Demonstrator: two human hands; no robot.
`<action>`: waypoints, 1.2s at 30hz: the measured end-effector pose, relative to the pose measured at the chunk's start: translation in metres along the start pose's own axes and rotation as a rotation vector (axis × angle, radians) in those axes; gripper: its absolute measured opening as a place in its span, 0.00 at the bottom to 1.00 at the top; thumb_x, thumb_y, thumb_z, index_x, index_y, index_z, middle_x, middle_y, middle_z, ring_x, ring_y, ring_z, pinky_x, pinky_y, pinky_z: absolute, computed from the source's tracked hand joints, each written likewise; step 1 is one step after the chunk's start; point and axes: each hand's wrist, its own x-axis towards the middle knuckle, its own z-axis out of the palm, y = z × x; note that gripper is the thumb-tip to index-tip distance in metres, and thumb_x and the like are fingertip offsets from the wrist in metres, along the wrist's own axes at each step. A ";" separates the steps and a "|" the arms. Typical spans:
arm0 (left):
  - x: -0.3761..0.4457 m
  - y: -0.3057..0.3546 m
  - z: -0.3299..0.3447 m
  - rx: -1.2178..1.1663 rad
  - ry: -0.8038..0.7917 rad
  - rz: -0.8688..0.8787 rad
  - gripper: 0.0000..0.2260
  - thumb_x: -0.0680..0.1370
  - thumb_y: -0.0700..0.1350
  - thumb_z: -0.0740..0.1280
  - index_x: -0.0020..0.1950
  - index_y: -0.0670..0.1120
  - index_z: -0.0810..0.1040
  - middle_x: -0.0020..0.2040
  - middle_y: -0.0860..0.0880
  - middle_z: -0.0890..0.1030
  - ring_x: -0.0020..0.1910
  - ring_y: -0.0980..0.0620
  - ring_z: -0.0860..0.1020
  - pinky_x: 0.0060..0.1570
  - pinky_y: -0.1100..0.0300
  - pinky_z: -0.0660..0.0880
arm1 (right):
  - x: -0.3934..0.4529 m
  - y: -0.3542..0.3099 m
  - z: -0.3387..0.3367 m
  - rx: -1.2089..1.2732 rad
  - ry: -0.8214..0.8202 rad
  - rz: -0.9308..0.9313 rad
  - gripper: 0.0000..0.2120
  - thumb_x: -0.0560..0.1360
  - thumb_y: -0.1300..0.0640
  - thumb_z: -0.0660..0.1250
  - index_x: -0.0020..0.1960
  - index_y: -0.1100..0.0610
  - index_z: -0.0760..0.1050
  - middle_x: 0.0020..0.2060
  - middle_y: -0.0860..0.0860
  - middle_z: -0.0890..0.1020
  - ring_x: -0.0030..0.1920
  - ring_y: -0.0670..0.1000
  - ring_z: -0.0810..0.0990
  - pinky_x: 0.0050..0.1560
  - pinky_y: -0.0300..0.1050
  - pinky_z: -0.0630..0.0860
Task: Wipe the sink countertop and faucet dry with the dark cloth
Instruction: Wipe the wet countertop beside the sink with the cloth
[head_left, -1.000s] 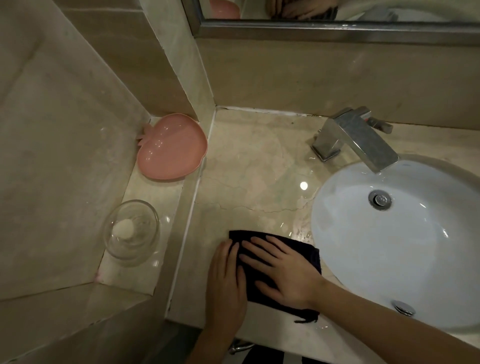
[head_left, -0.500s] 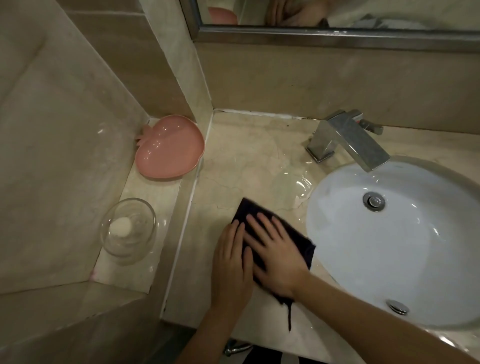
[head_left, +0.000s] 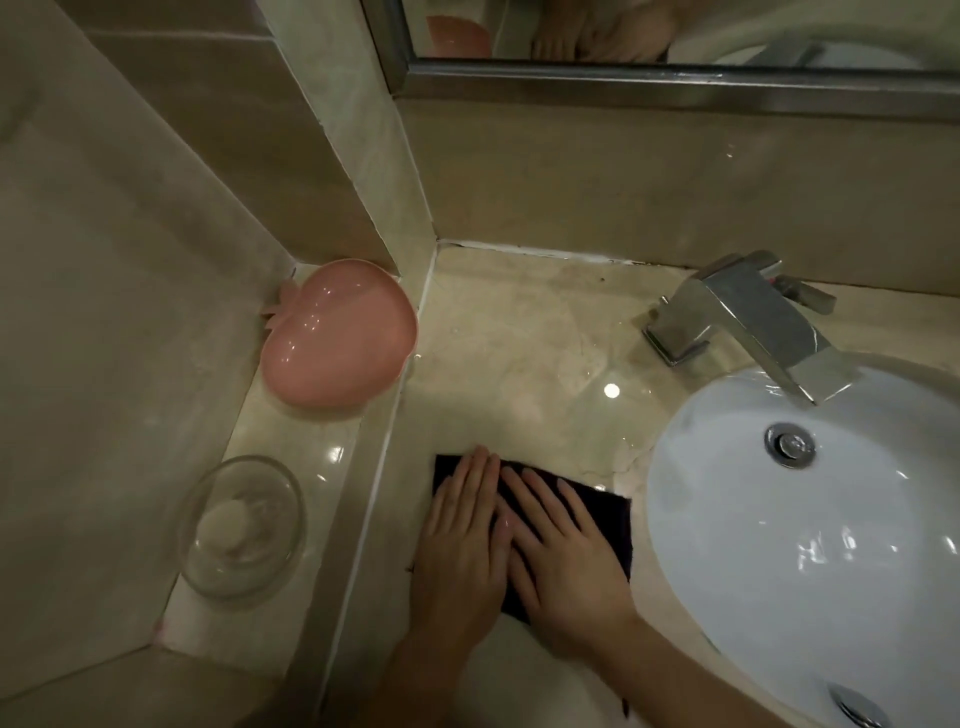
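The dark cloth (head_left: 609, 515) lies flat on the beige marble countertop (head_left: 519, 332), just left of the white sink basin (head_left: 831, 561). My left hand (head_left: 462, 545) and my right hand (head_left: 563, 556) press down on it side by side, palms flat and fingers pointing away from me. The hands cover most of the cloth. The chrome faucet (head_left: 748, 317) stands at the back of the basin, well beyond the hands. Between the cloth and the faucet the countertop shines with a wet film.
A pink apple-shaped dish (head_left: 337, 332) and a clear glass bowl (head_left: 241, 525) with a pale lump inside sit on a lower ledge to the left. Tiled walls close the left side and back. A framed mirror (head_left: 675, 78) hangs above.
The hands pushed the cloth away toward the faucet, then drew it back nearer the front edge. The cloth now lies squarer under both palms.
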 end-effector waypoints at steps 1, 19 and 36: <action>0.016 -0.006 -0.003 -0.008 0.009 0.005 0.24 0.87 0.50 0.45 0.81 0.44 0.56 0.82 0.50 0.55 0.81 0.53 0.54 0.78 0.52 0.55 | 0.017 0.004 -0.002 -0.007 -0.004 -0.011 0.25 0.83 0.49 0.55 0.79 0.53 0.61 0.80 0.50 0.57 0.80 0.51 0.51 0.78 0.56 0.53; 0.144 -0.024 -0.009 -0.175 0.298 -0.239 0.23 0.84 0.47 0.50 0.79 0.44 0.63 0.80 0.50 0.61 0.80 0.56 0.56 0.78 0.55 0.54 | 0.172 0.062 -0.026 -0.111 0.019 -0.016 0.27 0.82 0.41 0.48 0.79 0.48 0.61 0.79 0.53 0.61 0.79 0.59 0.56 0.76 0.63 0.52; 0.105 0.008 0.016 -0.151 0.373 -0.362 0.25 0.84 0.49 0.45 0.79 0.44 0.63 0.79 0.48 0.64 0.79 0.53 0.57 0.77 0.56 0.55 | 0.208 0.084 -0.029 -0.088 0.197 0.382 0.30 0.80 0.48 0.47 0.80 0.59 0.58 0.79 0.54 0.61 0.79 0.54 0.57 0.79 0.59 0.49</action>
